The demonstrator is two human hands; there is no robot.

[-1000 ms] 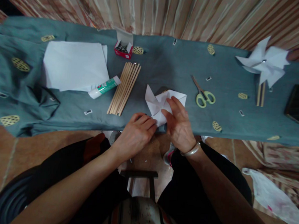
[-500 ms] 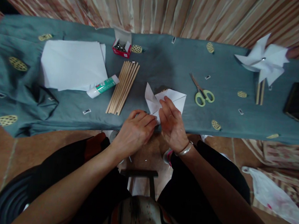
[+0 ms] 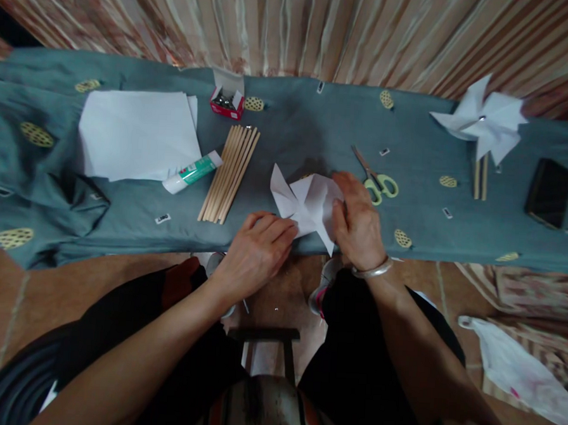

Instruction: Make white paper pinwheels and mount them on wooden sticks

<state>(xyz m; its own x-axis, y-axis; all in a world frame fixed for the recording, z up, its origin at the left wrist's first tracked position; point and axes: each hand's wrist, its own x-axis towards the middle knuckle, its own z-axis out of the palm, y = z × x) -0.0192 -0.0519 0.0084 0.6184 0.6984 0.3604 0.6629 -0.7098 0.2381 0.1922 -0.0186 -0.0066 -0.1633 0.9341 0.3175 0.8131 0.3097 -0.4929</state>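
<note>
A striped curtain point(image 3: 274, 34) hangs behind a table draped in teal cloth point(image 3: 297, 134). Near the middle of the table's near edge lies a white paper pinwheel point(image 3: 306, 204), its blades partly folded. The person's left hand point(image 3: 263, 246) grips its near-left corner with bent fingers; the right hand point(image 3: 359, 229) curls against its right side, touching the paper, though one cannot tell whether it pinches it. Scissors point(image 3: 371, 173) lie just beside the right hand. To the left are wooden sticks point(image 3: 227, 174), a glue tube point(image 3: 194, 172) and white sheets point(image 3: 138, 132); a red box point(image 3: 226, 108) sits near the far edge. Toward the right rests another pinwheel point(image 3: 501, 119).
</note>
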